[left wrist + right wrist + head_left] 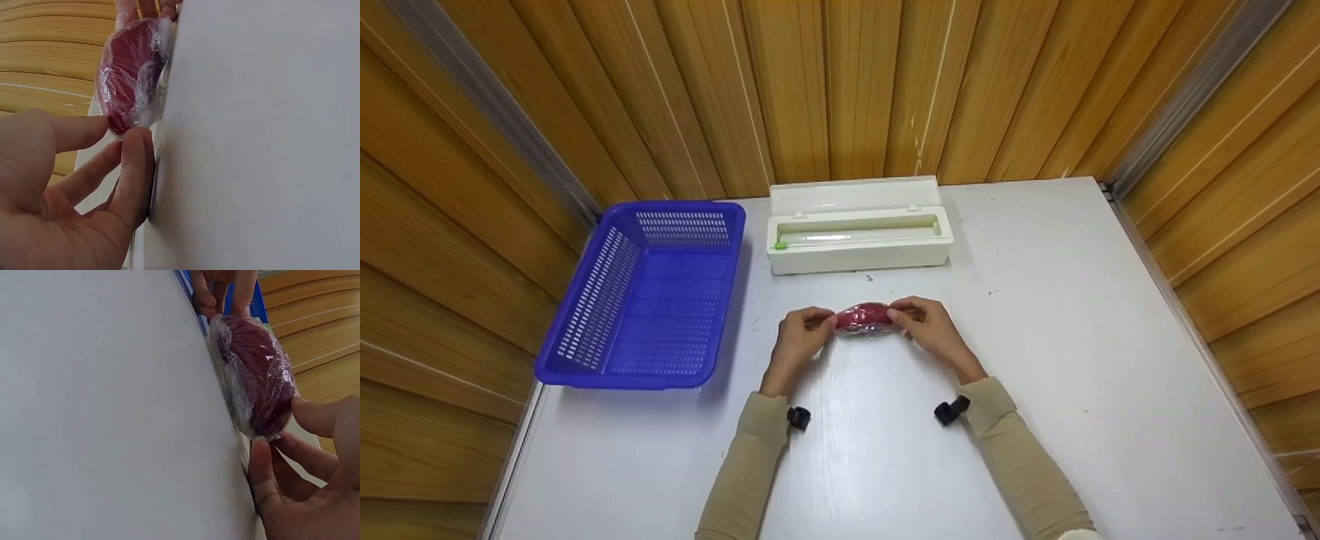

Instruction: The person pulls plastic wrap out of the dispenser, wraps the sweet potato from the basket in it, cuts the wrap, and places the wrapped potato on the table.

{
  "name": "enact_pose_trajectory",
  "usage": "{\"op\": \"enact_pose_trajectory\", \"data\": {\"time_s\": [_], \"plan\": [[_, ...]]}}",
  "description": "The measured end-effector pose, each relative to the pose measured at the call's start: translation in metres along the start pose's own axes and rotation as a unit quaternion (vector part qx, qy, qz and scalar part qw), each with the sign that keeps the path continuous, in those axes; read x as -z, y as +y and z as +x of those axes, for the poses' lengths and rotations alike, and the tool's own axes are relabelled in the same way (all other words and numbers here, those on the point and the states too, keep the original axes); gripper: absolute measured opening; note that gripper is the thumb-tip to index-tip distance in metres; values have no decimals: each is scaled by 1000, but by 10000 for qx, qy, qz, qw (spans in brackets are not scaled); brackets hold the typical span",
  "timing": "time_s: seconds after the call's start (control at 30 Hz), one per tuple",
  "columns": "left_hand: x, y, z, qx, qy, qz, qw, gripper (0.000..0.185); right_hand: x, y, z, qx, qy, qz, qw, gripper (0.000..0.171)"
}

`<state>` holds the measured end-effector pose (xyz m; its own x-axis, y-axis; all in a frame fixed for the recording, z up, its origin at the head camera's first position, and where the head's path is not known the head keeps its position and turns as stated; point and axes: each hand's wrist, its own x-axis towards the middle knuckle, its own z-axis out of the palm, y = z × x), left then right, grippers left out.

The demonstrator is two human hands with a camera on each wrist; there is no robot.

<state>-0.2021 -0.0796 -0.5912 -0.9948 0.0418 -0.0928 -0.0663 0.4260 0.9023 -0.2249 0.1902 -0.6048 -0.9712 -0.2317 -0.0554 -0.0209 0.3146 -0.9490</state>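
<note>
White table point(1072, 360): both hands pinch the wrapped red object point(864, 318); blue basket point(649, 292) and film dispenser point(859, 225) nearby

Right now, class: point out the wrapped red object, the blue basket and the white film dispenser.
wrapped red object point(864, 318), head view, its film-covered middle.
blue basket point(585, 307), head view, its left wall.
white film dispenser point(859, 259), head view, its front wall.

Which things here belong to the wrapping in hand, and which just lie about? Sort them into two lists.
In the job:
red object in cling film
left hand, fingers at one end
right hand, fingers at the other end
white film dispenser box, lid open

Lying about:
blue basket
white table
</note>
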Motion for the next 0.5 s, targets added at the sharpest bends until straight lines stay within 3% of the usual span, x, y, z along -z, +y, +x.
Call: {"op": "enact_pose_trajectory", "data": {"time_s": [0.5], "plan": [[-1,-1,1,272,-87,-45,9996,27,0,-2,-1,-103,-78,-53,9999,30]]}}
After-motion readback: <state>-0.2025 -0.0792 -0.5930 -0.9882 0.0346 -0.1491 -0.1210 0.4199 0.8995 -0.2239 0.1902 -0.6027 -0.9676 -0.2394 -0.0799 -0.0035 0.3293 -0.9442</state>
